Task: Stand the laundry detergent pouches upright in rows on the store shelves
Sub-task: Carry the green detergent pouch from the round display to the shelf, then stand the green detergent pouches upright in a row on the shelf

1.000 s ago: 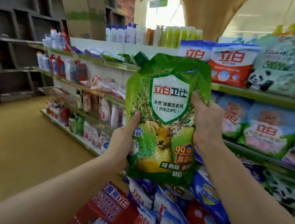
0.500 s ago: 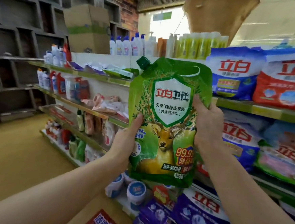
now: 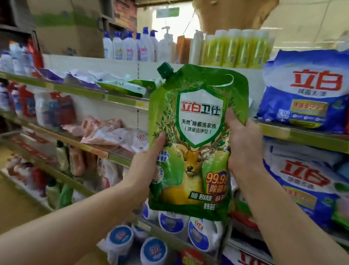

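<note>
Two hands on one green pouch (image 3: 194, 138), same grip as half a second back. My left hand (image 3: 145, 167) holds its lower left edge with the thumb on the front, and my right hand (image 3: 243, 146) grips the right edge higher up, fingers wrapped behind. The pouch hasn't made it onto any shelf. It's upright in the air in front of the shelves (image 3: 307, 136), cap at the top left.

What changed is mostly the view. The blue bag (image 3: 306, 90) on the top shelf has slid toward the right edge, the red one next to it is nearly out of view, and more white tubs (image 3: 119, 238) with blue lids show under the pouch now.

Around it, a few pouches lie flat (image 3: 118, 86) along the upper shelf's front edge on the left, and pink ones (image 3: 111, 133) are flopped over one shelf down. Bottles (image 3: 134, 45) and a cardboard box (image 3: 67, 17) sit up top. The pouch hides the middle stretch of shelf behind it.
</note>
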`<action>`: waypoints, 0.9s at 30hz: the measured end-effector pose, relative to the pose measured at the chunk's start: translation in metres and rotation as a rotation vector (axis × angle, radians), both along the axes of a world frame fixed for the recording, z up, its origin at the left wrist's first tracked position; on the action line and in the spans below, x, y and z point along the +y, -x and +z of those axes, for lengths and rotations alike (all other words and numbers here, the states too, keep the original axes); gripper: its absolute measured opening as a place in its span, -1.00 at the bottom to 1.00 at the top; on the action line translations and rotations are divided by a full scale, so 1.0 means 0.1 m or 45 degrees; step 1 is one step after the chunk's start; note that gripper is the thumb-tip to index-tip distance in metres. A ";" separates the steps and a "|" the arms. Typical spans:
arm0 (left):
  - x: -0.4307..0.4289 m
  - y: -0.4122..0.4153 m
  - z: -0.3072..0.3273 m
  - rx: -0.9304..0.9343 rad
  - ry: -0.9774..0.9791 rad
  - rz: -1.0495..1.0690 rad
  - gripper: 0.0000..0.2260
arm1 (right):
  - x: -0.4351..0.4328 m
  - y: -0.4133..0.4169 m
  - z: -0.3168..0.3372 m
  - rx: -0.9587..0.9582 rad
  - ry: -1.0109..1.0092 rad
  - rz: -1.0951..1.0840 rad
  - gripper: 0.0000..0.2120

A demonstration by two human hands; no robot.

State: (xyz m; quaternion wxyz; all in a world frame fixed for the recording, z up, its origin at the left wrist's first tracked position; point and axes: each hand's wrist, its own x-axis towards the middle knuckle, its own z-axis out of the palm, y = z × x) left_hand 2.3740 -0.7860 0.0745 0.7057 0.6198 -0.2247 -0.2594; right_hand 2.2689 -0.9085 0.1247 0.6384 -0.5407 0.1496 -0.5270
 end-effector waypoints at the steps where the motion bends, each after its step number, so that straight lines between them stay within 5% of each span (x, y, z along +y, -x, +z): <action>1: -0.04 -0.14 0.02 -0.015 0.008 -0.043 -0.61 | -0.02 -0.12 0.01 -0.009 0.011 -0.034 -0.88; 6: -0.27 -0.88 0.16 -0.016 -0.006 -0.187 -0.58 | -0.15 -0.72 0.10 -0.039 0.006 -0.231 -0.86; 11: -0.53 -1.49 0.34 -0.045 -0.009 -0.228 -0.15 | -0.22 -1.18 0.30 -0.086 0.062 -0.400 -0.85; 16: -0.77 -1.78 0.60 0.030 0.165 -0.299 -0.36 | -0.40 -1.41 0.59 -0.027 0.113 -0.451 -0.85; 19: -0.96 -1.86 0.81 -0.020 0.267 -0.259 -0.56 | -0.56 -1.40 0.75 -0.056 0.128 -0.240 -0.81; 23: -1.27 -1.93 1.06 -0.249 0.388 -0.172 -0.66 | -0.79 -1.28 0.70 0.174 0.202 -0.209 -0.64; 25: -1.42 -1.89 1.20 -0.257 0.447 -0.181 -0.67 | -0.94 -1.28 0.66 0.291 0.216 -0.142 -0.45; 27: -1.72 -1.78 1.35 -0.199 0.503 -0.196 -0.68 | -1.20 -1.25 0.73 0.241 0.230 -0.152 -0.49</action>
